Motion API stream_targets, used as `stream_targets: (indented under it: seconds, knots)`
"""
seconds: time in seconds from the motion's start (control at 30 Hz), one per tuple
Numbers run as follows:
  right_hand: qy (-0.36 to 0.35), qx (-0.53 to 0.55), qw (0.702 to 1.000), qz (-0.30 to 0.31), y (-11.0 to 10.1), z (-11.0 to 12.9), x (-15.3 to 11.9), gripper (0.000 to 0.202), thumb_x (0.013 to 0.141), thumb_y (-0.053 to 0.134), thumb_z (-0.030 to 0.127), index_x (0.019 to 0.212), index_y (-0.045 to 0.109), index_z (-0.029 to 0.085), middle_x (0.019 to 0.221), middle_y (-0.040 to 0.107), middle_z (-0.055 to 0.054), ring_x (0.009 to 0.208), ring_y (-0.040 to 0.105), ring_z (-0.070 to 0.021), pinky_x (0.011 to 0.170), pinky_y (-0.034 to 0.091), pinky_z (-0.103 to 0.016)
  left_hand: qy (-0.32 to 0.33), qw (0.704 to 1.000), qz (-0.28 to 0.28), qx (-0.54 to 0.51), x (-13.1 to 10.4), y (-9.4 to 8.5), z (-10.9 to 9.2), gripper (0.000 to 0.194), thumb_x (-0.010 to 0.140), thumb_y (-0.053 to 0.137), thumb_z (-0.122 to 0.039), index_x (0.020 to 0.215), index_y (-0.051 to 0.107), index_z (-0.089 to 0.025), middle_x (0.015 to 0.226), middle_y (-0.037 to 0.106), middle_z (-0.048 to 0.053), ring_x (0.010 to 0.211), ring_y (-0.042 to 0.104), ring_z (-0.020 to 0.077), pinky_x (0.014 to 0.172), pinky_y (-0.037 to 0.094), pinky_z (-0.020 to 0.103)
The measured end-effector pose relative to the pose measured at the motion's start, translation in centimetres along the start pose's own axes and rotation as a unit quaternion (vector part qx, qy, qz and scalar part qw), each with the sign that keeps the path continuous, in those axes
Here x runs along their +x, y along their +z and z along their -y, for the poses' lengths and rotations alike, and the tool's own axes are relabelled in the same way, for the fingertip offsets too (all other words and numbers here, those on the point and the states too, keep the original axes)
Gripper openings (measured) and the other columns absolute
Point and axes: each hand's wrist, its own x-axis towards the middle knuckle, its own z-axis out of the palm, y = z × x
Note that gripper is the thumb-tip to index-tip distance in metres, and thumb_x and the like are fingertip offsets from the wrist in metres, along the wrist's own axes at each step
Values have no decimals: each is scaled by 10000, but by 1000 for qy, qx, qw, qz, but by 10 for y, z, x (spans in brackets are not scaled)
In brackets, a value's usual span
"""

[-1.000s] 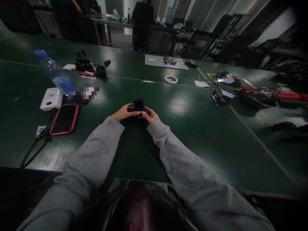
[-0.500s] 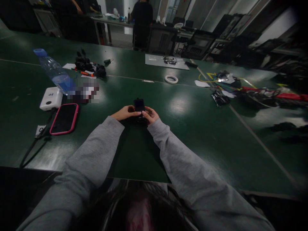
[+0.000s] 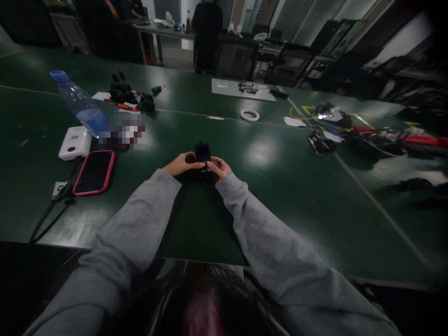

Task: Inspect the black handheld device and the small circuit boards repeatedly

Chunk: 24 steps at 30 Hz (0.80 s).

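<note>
Both your hands, left hand (image 3: 180,164) and right hand (image 3: 221,168), hold the device (image 3: 206,170) at or over the bench (image 3: 287,191), well to the right of the phone (image 3: 93,172); whether it touches down, I cannot tell. Your fingers (image 3: 198,165) are curled part-closed about its sides, thumbs close together below its upright flap (image 3: 202,151). It looks light and stiff, perhaps smooth, so take it by the lower body's sides; the thin flap is probably the fragile part, best left unpressed.

The device (image 3: 202,153) looks smooth plastic; the sleeves (image 3: 276,245) are matt cloth, the table (image 3: 205,224) glossy, the bottle (image 3: 77,103) shiny plastic.
</note>
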Motion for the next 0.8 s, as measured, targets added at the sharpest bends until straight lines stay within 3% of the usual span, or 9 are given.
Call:
stream_targets:
  seconds: [0.23, 0.8]
  knots:
    - [1, -4, 1000, -4, 0, 0, 0, 629, 511, 912, 460, 974, 577, 196, 902, 673, 10, 792, 645, -99, 792, 522, -263, -6, 1000, 12, -25, 0, -2, 1, 634, 650, 821, -438, 1155, 601, -123, 1229, 643, 134, 1172, 587, 274, 1057, 378, 456]
    - [-27, -54, 998, 24, -3, -5, 1, 731, 504, 907, 497, 1073, 542, 219, 990, 680, -34, 942, 658, -172, 970, 513, -407, 4, 1000, -1, -4, 4, -2, 7, 617, 638, 819, -458, 1111, 618, -115, 1180, 658, 138, 1115, 605, 274, 1018, 405, 462]
